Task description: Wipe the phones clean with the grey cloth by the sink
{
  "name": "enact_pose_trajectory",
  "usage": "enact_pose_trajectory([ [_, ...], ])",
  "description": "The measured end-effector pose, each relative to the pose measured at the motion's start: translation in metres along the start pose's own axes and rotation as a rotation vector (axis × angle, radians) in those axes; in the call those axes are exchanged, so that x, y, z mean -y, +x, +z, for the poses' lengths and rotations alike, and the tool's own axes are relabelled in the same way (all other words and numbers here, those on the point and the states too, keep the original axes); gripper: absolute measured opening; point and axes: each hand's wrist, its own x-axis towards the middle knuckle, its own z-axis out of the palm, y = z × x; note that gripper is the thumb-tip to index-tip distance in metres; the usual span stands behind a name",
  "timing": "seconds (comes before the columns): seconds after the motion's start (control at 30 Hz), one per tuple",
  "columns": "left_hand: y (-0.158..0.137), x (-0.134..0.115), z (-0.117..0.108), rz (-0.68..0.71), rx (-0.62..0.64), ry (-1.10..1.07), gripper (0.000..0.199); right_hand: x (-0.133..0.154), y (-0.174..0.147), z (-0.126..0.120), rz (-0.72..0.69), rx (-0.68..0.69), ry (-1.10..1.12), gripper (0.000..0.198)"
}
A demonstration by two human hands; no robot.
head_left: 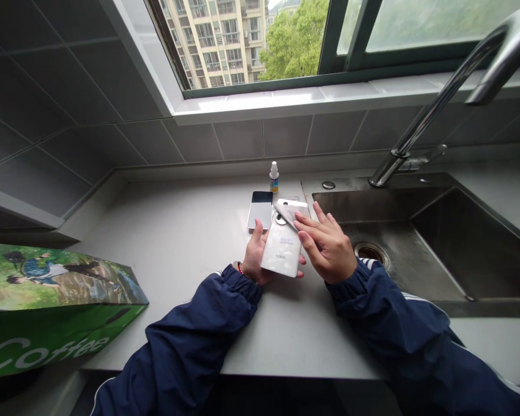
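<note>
A white phone [281, 254], back side up with its round camera ring near the top, lies in my left hand [256, 254]. The fingers of that hand wrap under it and show at its right edge. My right hand [327, 242] presses a small grey cloth [288, 214] against the upper part of the phone's back, partly covering the camera area. Behind the left hand, a second phone [260, 211] with a dark, reflective face rests on the counter. A small white-capped bottle [274, 178] with a coloured label stands upright just beyond it.
To the right is a steel sink [398, 242] with a tall chrome faucet [429, 110]. A green box [60, 306] marked "Coffee" stands at the left. The pale counter [177, 231] runs under a window [242, 46].
</note>
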Motion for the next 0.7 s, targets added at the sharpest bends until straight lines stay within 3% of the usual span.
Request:
enact_pose_trajectory([
  [0.13, 0.001, 0.002, 0.001, 0.025, 0.002, -0.044, 0.087, 0.009, -0.001, -0.005, -0.146, 0.018, 0.125, 0.024],
  [0.33, 0.007, 0.007, 0.007, 0.171, -0.162, -0.14, 0.079, 0.016, -0.003, -0.007, -0.282, 0.159, 0.228, 0.021],
  [0.47, 0.006, 0.005, 0.007, 0.156, -0.144, -0.133, 0.082, 0.013, -0.004, -0.003, -0.217, 0.118, 0.119, 0.025],
  [0.7, -0.001, -0.002, 0.002, -0.059, -0.015, -0.025, 0.094, -0.003, -0.002, 0.003, 0.007, -0.007, -0.064, 0.036],
])
